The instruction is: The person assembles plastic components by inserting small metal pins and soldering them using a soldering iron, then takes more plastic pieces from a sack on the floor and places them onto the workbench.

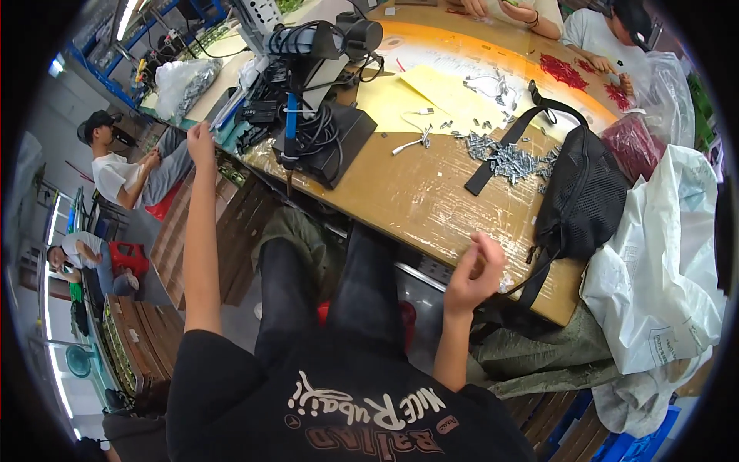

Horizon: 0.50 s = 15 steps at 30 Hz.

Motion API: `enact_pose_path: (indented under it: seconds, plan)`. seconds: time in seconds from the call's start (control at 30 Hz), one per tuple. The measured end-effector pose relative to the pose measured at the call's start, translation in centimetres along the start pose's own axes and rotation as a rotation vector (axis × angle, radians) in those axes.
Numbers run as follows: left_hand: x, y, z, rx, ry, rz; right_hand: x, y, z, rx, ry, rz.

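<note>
I see the left hand point(202, 145) raised in the upper left of the frame, arm stretched out, thumb and fingertips pinched together; I cannot tell whether anything small is between them. The right hand point(476, 277), right of centre, hovers at the front edge of a brown table point(439, 196), its fingers loosely curled, released, with nothing visible in them; I cannot tell whether it touches the surface. The small metal parts point(508, 159) lie loose in a heap above and to the right of that hand, well apart from it. Between the two hands, upper centre, a machine point(350, 146) with coiled black cables and an upright blue tool point(291, 119) stands on the table. Right of it are yellow paper point(385, 104) and a short white cable point(412, 142). A black bag point(583, 196) lies at the right, next to a white sack point(654, 266). Red parts point(562, 71) are piled in the upper right, near a co-worker point(604, 38); another person point(115, 171) sits in the upper left.
</note>
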<state>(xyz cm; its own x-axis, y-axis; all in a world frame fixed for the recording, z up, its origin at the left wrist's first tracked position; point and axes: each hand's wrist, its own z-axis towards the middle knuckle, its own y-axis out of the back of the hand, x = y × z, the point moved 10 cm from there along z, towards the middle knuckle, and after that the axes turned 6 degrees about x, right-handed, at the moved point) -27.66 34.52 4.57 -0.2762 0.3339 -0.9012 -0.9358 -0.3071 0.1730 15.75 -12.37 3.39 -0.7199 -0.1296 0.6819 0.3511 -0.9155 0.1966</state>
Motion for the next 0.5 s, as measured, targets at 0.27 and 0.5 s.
enact_pose_path:
  seconds: [0.27,0.5]
  plan:
    - [5.1,-0.3,-4.8,0.229,0.102,0.055,1.1,-2.3,0.9,0.036,-0.029,-0.522]
    - [3.5,-1.8,0.3,0.123,-0.161,0.196,1.4,-3.1,0.7,0.019,0.013,-0.588]
